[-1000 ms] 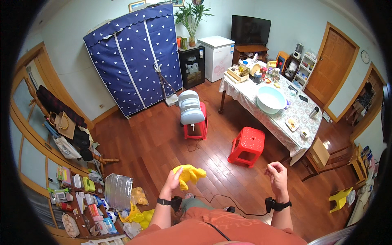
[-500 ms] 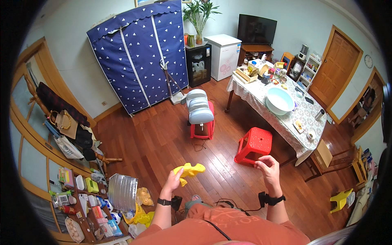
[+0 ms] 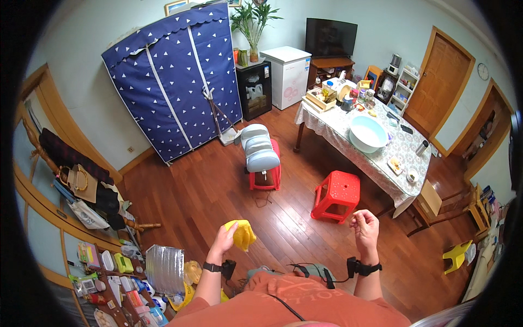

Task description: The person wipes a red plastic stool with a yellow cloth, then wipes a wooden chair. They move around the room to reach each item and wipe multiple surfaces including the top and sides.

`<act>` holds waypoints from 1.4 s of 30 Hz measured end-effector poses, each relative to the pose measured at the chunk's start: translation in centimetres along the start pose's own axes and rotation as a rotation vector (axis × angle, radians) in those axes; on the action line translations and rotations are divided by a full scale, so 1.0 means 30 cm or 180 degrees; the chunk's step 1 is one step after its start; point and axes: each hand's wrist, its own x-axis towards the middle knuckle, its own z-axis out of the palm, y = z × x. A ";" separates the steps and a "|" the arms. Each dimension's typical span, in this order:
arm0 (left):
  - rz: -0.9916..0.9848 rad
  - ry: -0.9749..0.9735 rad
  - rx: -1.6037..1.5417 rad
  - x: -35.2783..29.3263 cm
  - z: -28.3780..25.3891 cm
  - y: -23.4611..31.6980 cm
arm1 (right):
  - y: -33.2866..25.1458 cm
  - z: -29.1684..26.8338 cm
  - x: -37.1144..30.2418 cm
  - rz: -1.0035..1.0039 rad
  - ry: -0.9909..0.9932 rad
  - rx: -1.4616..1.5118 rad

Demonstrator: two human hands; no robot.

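My left hand [image 3: 223, 240] is closed on a limp yellow cloth-like piece [image 3: 241, 235], which hangs folded over the floor to the right of the fingers. Whether it is cloth or thin plastic I cannot tell. My right hand [image 3: 366, 229] is raised, with thumb and fingertips pinched together; anything between them is too small to make out. Just beyond that hand stands a red plastic stool [image 3: 344, 188]. Black bands with small devices sit on both wrists.
A cloth-covered table [image 3: 381, 169] at right bears a pale basin [image 3: 368, 134], jars and dishes. Grey-blue cushions [image 3: 260, 150] rest on another red stool [image 3: 266, 182]. Cluttered shelves [image 3: 117, 297] and yellow bags [image 3: 184, 297] crowd the lower left. A blue fabric wardrobe [image 3: 174, 82] stands behind.
The yellow piece was spread out sideways to the right; now it hangs down, gathered and folded. My right hand stays pinched in nearly the same place. The view has shifted slightly.
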 end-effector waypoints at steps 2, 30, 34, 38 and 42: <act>0.0102 -0.0101 0.0053 0.035 0.040 0.007 | 0.000 -0.058 0.030 -0.0074 0.0038 0.0182; 0.0186 0.0956 -0.0281 0.226 0.726 0.123 | 0.017 -0.621 0.803 -0.0154 -0.0582 -0.0005; 0.0155 0.0571 0.0039 0.348 0.710 0.128 | -0.015 -0.639 0.746 -0.0173 -0.0344 -0.0181; -0.0190 0.0179 -0.0005 0.484 0.724 0.174 | -0.056 -0.667 0.669 -0.0210 0.0122 -0.0511; 0.0156 -0.0382 0.0039 0.635 0.730 0.211 | -0.047 -0.672 0.578 -0.0293 0.0651 -0.0565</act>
